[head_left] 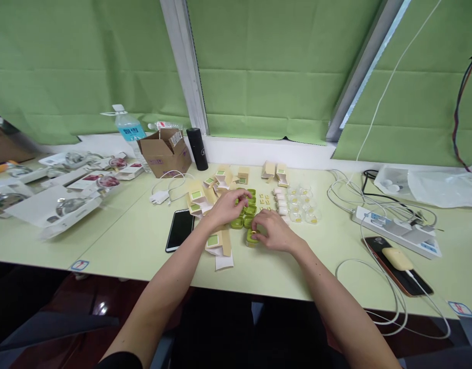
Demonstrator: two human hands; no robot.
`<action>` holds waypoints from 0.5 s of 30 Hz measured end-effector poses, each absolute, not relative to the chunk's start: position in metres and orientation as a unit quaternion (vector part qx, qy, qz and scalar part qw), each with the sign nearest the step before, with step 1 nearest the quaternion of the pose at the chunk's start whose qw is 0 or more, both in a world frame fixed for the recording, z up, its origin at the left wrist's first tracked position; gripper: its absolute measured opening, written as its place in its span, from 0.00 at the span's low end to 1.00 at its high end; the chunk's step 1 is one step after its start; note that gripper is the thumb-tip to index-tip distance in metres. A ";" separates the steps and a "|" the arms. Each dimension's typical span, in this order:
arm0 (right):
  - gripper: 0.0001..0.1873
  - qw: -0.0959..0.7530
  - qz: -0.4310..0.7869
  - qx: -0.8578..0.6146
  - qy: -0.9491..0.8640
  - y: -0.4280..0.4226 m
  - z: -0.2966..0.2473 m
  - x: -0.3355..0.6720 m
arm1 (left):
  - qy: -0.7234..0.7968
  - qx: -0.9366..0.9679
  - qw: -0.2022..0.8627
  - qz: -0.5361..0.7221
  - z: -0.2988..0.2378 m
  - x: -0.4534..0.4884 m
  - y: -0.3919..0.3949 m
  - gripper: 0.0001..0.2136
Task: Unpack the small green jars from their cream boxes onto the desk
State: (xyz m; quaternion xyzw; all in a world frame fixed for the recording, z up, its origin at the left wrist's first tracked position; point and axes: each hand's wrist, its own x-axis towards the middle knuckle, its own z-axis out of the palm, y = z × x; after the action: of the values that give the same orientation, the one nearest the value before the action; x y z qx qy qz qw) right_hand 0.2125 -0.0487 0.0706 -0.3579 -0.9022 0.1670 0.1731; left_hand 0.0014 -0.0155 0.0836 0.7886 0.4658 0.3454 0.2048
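Observation:
My left hand (230, 206) reaches over a group of small green square containers (237, 222), fingers bent and slightly apart, with nothing visible between them. Nearer the front edge, my right hand (273, 230) is at another small green container (252, 241). Its thumb and forefinger pinch a small yellow piece (253, 232) at the container's top; the fingers partly hide it. Several small yellow pieces (264, 200) lie in rows behind my right hand. To their right stand a column of pale pink pieces (281, 202) and several clear cups (312, 217) with yellow inside.
Opened cardboard packets (219, 242) surround the green containers. A phone (180, 230) lies to the left, near a white charger (159, 197). Behind are a brown box (164, 159) and a black bottle (197, 148). A power strip (395, 231), cables and another phone (397, 266) lie right.

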 end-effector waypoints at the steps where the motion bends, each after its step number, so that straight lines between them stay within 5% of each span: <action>1: 0.06 0.172 0.168 -0.360 -0.902 -0.049 0.070 0.211 | 0.464 0.786 0.214 0.349 0.083 0.000 -0.016 0.11; 6: 0.05 0.230 0.261 -0.371 -0.861 -0.046 0.064 0.212 | 0.442 0.775 0.258 0.371 0.084 -0.008 -0.018 0.09; 10: 0.05 0.380 0.394 -0.386 -0.742 -0.038 0.058 0.217 | 0.424 0.767 0.285 0.388 0.087 -0.011 -0.021 0.12; 15: 0.17 0.552 0.457 -0.384 -0.583 -0.027 0.054 0.217 | 0.422 0.777 0.304 0.355 0.092 -0.007 -0.031 0.21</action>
State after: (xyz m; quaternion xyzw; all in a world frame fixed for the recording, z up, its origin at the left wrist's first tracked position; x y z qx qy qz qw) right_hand 0.2166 -0.0274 0.0536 -0.3836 -0.5828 0.4568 0.5518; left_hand -0.0074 -0.0306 0.0924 0.7769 0.4221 0.3549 0.3038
